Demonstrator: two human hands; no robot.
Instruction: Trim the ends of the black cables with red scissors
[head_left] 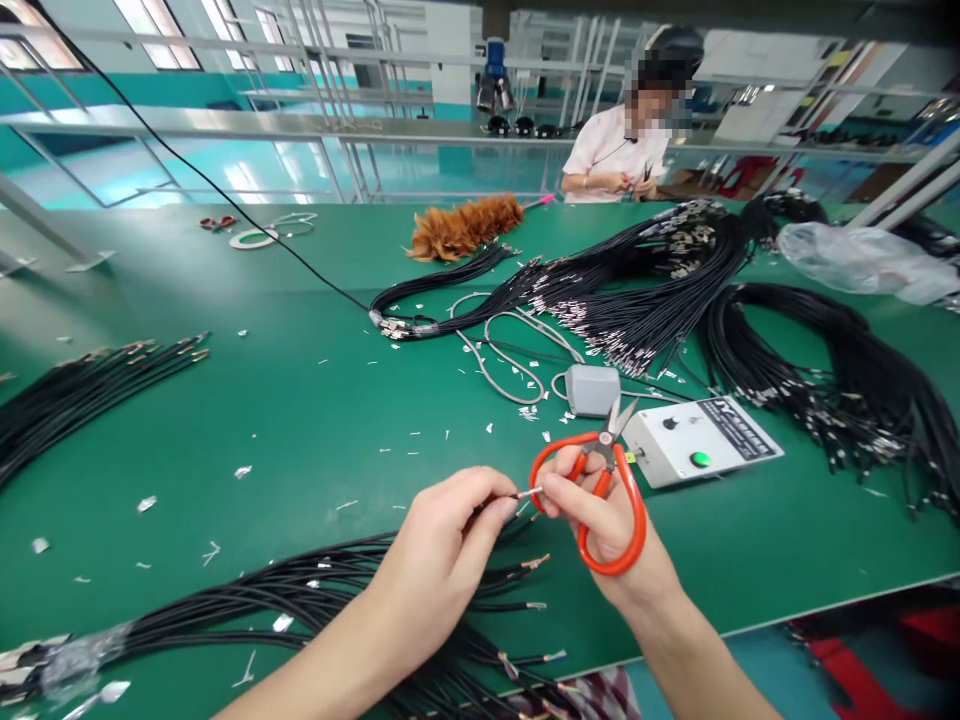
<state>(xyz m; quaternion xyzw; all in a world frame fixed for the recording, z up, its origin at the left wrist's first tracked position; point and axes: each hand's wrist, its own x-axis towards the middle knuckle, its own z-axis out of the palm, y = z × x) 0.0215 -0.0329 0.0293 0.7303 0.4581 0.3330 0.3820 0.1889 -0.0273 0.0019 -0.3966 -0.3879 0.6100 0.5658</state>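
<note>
My left hand (457,545) pinches a black cable near its stripped end (529,492), where pale wire shows. My right hand (600,510) has its thumb and a finger closed at the tip of that end. Hooked over the same right hand are red-handled scissors (634,520), their blades slightly apart and pointing away from me. Beneath my left wrist runs a bundle of black cables (300,590), its stripped ends fanning out to the right under my hands. Clear wrap (86,660) binds that bundle at the lower left.
A white control box (705,440) with a green button lies right of my hands, a grey block (592,388) behind it. More black cables (645,290) pile behind; another bundle (90,390) lies left. A feather duster (465,228) and a seated person (622,150) are farther back.
</note>
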